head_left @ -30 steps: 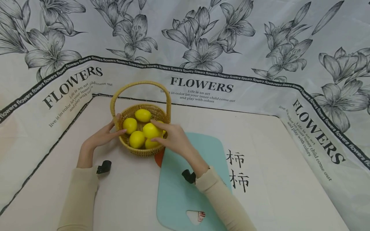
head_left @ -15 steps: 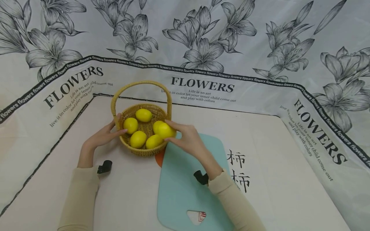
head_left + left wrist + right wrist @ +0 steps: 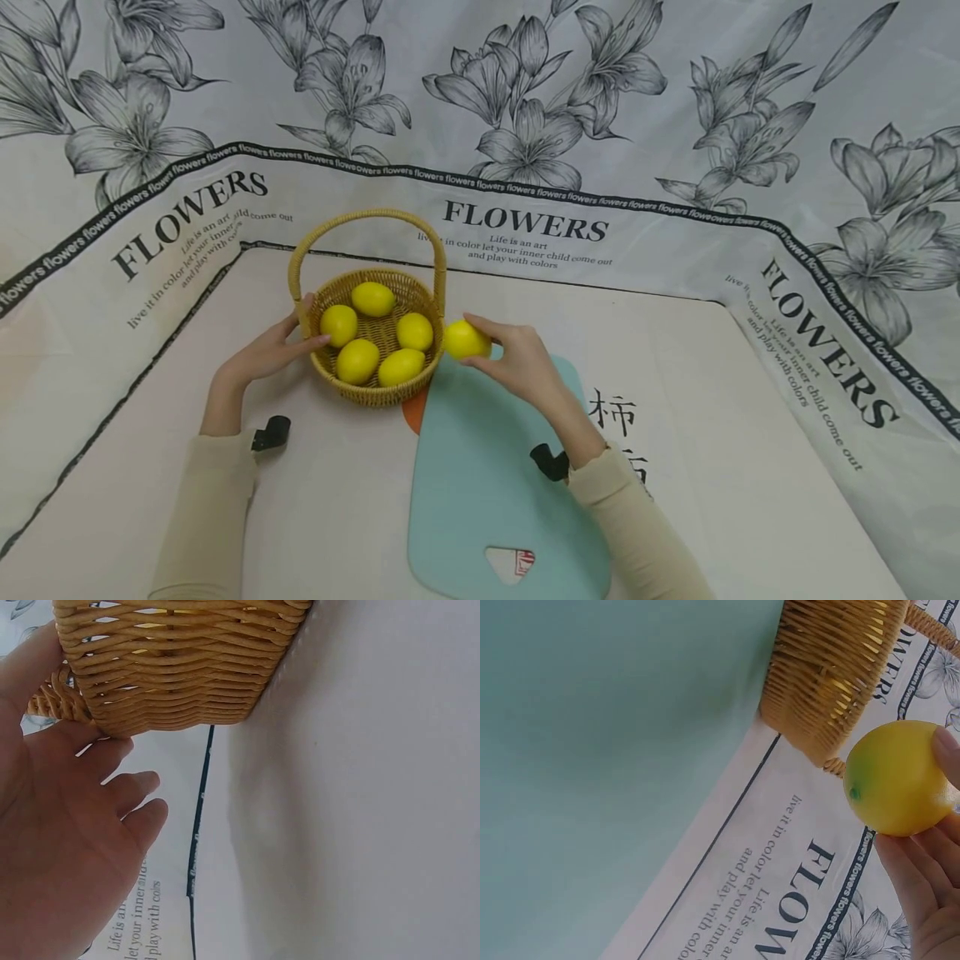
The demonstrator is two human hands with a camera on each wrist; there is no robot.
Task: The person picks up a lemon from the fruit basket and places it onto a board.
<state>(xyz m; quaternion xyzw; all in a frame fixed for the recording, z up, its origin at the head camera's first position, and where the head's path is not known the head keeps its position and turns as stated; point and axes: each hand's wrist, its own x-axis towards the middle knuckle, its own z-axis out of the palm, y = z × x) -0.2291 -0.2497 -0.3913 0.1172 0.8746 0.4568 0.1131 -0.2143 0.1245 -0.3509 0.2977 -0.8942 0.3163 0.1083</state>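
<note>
Pinching one smooth yellow lemon point(image 3: 467, 340), the right hand's grip point(image 3: 517, 358) is just beside one woven basket point(image 3: 375, 397) holding five more lemons point(image 3: 358, 362). The left hand's grip point(image 3: 270, 350) clasps its rim, thumb inside (other fingers mostly hidden in the head view). One pale-blue board point(image 3: 480, 483) lies flat on the table point(image 3: 720, 433); one orange shape point(image 3: 414, 414) is partly covered, unidentifiable.

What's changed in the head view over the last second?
The right hand, already pinching one lemon, carried it rightward from over the wicker basket past its right rim. Nothing was newly grasped or let go. The left hand stayed on the basket's left side, five other lemons inside.
</note>
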